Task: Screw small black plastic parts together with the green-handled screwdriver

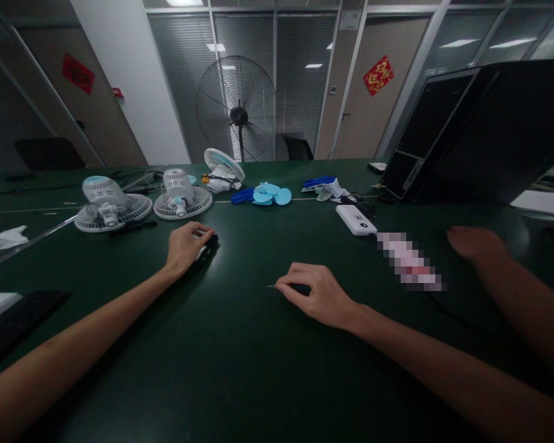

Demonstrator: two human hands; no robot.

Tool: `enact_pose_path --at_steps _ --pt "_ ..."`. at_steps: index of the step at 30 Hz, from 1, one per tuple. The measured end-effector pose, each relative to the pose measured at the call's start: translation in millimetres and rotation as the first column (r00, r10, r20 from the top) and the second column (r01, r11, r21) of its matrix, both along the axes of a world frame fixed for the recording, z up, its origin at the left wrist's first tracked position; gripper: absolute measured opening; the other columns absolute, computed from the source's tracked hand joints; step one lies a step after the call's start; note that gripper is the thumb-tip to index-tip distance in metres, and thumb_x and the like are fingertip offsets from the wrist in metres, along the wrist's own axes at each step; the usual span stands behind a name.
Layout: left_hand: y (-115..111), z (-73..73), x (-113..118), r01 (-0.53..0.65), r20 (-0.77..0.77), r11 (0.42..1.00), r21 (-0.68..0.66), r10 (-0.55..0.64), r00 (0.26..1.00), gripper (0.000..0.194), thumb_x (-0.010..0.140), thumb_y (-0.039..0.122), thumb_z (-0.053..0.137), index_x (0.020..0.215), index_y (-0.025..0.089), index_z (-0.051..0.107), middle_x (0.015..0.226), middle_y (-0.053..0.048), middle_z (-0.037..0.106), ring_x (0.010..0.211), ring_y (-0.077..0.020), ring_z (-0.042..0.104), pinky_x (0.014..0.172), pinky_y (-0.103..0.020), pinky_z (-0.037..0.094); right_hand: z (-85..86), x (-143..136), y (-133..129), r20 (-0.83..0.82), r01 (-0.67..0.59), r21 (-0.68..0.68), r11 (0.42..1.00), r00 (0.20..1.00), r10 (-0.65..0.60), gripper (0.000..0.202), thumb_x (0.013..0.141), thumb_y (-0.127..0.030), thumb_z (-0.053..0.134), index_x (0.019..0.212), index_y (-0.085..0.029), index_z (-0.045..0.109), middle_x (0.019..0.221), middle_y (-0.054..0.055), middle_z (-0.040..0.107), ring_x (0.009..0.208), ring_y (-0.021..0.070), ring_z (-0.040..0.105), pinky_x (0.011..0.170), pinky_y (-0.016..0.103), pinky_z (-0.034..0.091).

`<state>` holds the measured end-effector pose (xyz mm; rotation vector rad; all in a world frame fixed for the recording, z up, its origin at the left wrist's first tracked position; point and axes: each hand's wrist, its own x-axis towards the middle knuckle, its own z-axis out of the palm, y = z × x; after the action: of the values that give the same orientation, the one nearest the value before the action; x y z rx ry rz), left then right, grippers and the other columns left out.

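Note:
My right hand [317, 292] is closed around the dark handle of a thin-tipped tool [301, 288], whose metal tip points left just over the green table [240, 369]. Farther left, my left hand [185, 247] has its thumb and fingers brought together beside a small dark and pale object [207, 246]; what the fingertips pinch is too small to name. Behind my left hand, a white fan head [181, 195] lies face down. A light blue fan blade [271, 194] rests beyond both hands, partly on a blue glove [242, 195].
Two more fan heads [113, 206] [224, 167] lie at the back left. White power bank [356, 220], blurred item [409, 259] and another person's arm [503, 271] are at right. A large black case [471, 135] stands behind them. A dark tray [37, 314] is at left.

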<state>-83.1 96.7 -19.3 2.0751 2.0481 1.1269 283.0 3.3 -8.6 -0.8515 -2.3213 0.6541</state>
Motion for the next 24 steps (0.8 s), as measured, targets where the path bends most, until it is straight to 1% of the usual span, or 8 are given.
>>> enact_pose_path --at_steps 5,8,11,14,18,20,24 --pt "-1.3 -2.6 -2.5 0.019 0.025 0.999 -0.027 -0.018 1.0 0.031 0.088 0.049 0.068 0.095 0.022 0.08 0.094 -0.007 0.081 0.086 -0.0261 0.076 0.081 -0.035 0.054 0.9 0.7 0.6 0.003 -0.009 0.007 1.0 1.0 0.009 0.02 0.106 -0.029 0.063 0.112 -0.019 0.079 0.101 0.004 0.073 0.083 0.0146 0.067 0.07 0.027 0.053" --pt "-1.7 -3.2 -2.4 0.035 0.042 0.997 -0.062 -0.033 0.999 0.032 0.089 0.049 0.066 0.095 0.02 0.079 0.094 -0.008 0.081 0.087 -0.0267 0.076 0.079 -0.034 0.055 1.3 2.4 0.4 0.008 -0.013 0.003 1.0 1.0 0.013 0.019 0.105 -0.029 0.063 0.112 -0.019 0.079 0.102 0.004 0.073 0.083 0.0141 0.067 0.069 0.026 0.053" --pt "-3.4 -2.0 -0.1 0.045 0.022 0.996 -0.076 -0.044 0.999 0.033 0.091 0.048 0.063 0.096 0.019 0.078 0.096 -0.01 0.081 0.088 -0.0275 0.075 0.078 -0.034 0.055 2.1 3.5 -0.3 0.017 -0.006 0.01 1.0 1.0 0.006 0.019 0.105 -0.029 0.063 0.112 -0.02 0.079 0.102 0.004 0.073 0.082 0.0141 0.067 0.067 0.025 0.053" --pt "-6.5 0.4 2.1 0.071 -0.089 0.992 -0.104 -0.08 0.993 0.033 0.095 0.046 0.058 0.099 0.02 0.078 0.099 -0.011 0.081 0.088 -0.0284 0.075 0.082 -0.036 0.055 2.1 3.6 -0.6 0.017 0.001 0.019 1.0 1.0 -0.001 0.019 0.105 -0.029 0.063 0.112 -0.02 0.079 0.101 0.004 0.073 0.082 0.0145 0.067 0.068 0.026 0.053" --pt "-10.3 2.9 3.0 0.125 -0.29 0.983 -0.133 -0.159 0.944 0.034 0.102 0.043 0.049 0.106 0.022 0.075 0.109 -0.013 0.079 0.098 -0.0307 0.074 0.09 -0.039 0.053 0.7 2.9 -0.5 0.01 -0.006 -0.001 1.0 1.0 0.006 0.019 0.106 -0.029 0.063 0.114 -0.02 0.078 0.104 0.004 0.073 0.084 0.0146 0.067 0.067 0.025 0.054" --pt "-11.4 3.7 3.2 0.147 -0.343 0.98 -0.135 -0.185 0.921 0.035 0.103 0.042 0.046 0.108 0.021 0.074 0.111 -0.014 0.078 0.101 -0.0311 0.073 0.09 -0.04 0.054 1.2 2.5 -0.9 0.008 -0.006 0.001 1.0 1.0 0.006 0.02 0.106 -0.029 0.062 0.113 -0.019 0.078 0.103 0.005 0.073 0.083 0.0145 0.067 0.067 0.025 0.054" --pt "-12.7 4.7 5.0 0.164 -0.39 0.976 -0.144 -0.208 0.897 0.036 0.104 0.042 0.045 0.106 0.019 0.072 0.109 -0.016 0.077 0.096 -0.0308 0.072 0.086 -0.04 0.054 4.9 1.7 -2.8 0.015 0.004 0.026 1.0 1.0 -0.005 0.02 0.106 -0.028 0.062 0.111 -0.019 0.079 0.1 0.004 0.073 0.082 0.0147 0.067 0.069 0.027 0.052"
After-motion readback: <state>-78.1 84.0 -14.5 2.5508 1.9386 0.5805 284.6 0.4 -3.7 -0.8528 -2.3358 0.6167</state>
